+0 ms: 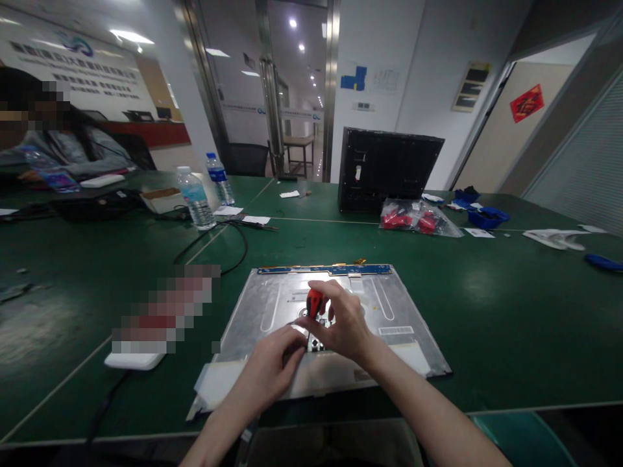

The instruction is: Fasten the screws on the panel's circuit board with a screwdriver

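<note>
A flat silvery panel (399, 305) lies on the green table, with a narrow blue circuit strip (321, 270) along its far edge. My right hand (343, 318) is closed around the handle of a red and black screwdriver (314, 303), held nearly upright over the middle of the panel. The tool's tip comes down at a small circuit board (318, 344), partly covered by my hands. Close on its left, my left hand (277, 353) has its fingers bent together beside the shaft; whatever they pinch, if anything, is hidden.
A white device (136, 360) with a cable lies at left. Two water bottles (195, 201) (220, 181) stand behind it. A black monitor (389, 170) and a bag of red parts (418, 218) are at the back, blue trays (487, 217) farther right. A person sits at far left.
</note>
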The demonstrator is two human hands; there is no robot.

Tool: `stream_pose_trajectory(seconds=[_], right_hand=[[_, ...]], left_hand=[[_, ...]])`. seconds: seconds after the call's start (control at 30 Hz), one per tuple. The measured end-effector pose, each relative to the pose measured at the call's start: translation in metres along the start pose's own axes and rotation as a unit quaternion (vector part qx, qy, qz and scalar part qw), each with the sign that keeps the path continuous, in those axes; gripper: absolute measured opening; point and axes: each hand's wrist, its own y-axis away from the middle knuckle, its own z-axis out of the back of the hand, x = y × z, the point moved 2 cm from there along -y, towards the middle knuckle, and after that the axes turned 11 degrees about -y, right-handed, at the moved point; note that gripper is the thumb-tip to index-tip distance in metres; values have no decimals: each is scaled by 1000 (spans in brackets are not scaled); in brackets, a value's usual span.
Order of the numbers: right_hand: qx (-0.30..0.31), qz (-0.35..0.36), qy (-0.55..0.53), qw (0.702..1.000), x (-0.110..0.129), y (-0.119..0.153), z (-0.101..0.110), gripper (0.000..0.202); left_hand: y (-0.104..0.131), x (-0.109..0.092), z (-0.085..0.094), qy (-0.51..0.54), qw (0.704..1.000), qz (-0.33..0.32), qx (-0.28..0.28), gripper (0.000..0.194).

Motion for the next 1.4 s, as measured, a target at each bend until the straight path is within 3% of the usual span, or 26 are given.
stream_pose_trajectory(seconds=[0.3, 0.67, 0.97, 1.23, 1.4], right_hand=[[24, -6, 20, 1000, 2, 1, -1, 57], [-7, -6, -3, 1000, 0, 0, 0, 40], [11, -23, -13, 1000, 0, 3, -1, 57], [10, -8, -5, 1000, -2, 0, -1, 42], [29, -20, -6, 999, -3, 0, -2, 51]], left_hand=[[0, 0, -1, 3, 1000, 0, 5, 15], [-1, -2, 1, 4, 1000, 10, 4, 15], [-1, -2, 0, -2, 1000, -1, 5, 15], [1, 4, -3, -3, 1000, 4, 4, 15], [-1, 1, -1, -9, 1000, 6, 9, 14]])
